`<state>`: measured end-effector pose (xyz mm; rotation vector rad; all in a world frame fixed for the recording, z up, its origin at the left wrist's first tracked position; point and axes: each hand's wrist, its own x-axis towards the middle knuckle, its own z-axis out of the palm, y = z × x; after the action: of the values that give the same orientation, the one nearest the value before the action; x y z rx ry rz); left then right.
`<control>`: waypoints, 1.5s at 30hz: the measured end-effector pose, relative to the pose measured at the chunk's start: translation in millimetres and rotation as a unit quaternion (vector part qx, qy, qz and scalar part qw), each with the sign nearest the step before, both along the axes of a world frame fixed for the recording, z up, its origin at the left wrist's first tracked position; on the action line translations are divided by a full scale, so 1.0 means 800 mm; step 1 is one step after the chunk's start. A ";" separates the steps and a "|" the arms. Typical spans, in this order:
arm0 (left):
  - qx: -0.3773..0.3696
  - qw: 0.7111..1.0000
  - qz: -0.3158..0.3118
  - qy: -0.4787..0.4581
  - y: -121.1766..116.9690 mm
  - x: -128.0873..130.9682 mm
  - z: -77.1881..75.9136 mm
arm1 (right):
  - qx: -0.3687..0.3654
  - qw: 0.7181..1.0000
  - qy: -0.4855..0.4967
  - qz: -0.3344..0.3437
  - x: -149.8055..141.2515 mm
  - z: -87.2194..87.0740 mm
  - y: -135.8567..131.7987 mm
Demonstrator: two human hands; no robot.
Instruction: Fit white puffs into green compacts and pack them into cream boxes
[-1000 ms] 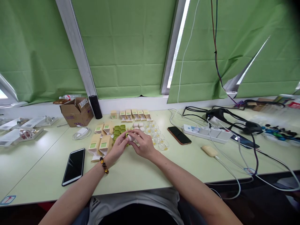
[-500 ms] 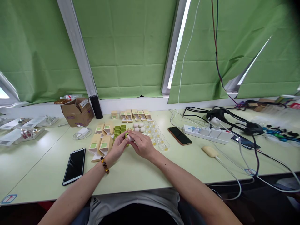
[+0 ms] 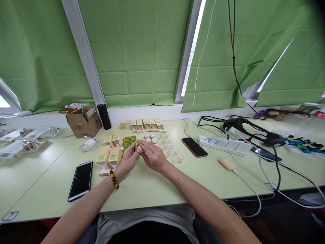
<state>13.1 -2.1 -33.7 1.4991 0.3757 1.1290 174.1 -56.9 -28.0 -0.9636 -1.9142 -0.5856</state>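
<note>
My two hands meet over the middle of the table. My left hand [image 3: 129, 160] is closed on a small green cap [image 3: 137, 145] with a dark opening. The fingers of my right hand [image 3: 154, 156] pinch a small whitish piece [image 3: 140, 149] against that opening; the fingers partly hide both parts. Several green square pieces [image 3: 130, 138] stand just behind my left hand. Beyond my right hand are several short white cylinders [image 3: 150, 136], and to its right lie clear plastic cups [image 3: 177, 157] with yellow spots. Open cream boxes [image 3: 114, 157] stand left of my left hand.
More cream boxes [image 3: 147, 125] line the back. A black-screened phone [image 3: 80, 180] lies at left, another phone [image 3: 194, 147] at right. A power strip [image 3: 225, 144], a headset [image 3: 254, 130] and cables fill the right side. A cardboard box [image 3: 83, 123] stands back left.
Both hands stay in almost the same place, still holding the green cap and the whitish piece together. Only a slight shift of the fingers and left wrist shows.
</note>
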 end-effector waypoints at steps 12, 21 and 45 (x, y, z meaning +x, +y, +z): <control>-0.050 0.993 -0.104 -0.017 -0.003 -0.007 -0.003 | -0.006 1.000 0.012 0.017 0.001 -0.004 0.000; -0.023 0.998 -0.047 0.020 0.005 -0.001 -0.012 | -0.011 0.999 0.024 0.036 -0.003 -0.014 0.003; -0.221 0.949 -0.178 -0.140 -0.003 -0.009 0.012 | -0.048 0.994 0.098 -0.002 0.007 -0.015 0.007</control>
<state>6.0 -4.9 -23.8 0.9484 0.1368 0.8785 180.0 -50.9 -40.0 -1.0457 -1.7784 -0.3882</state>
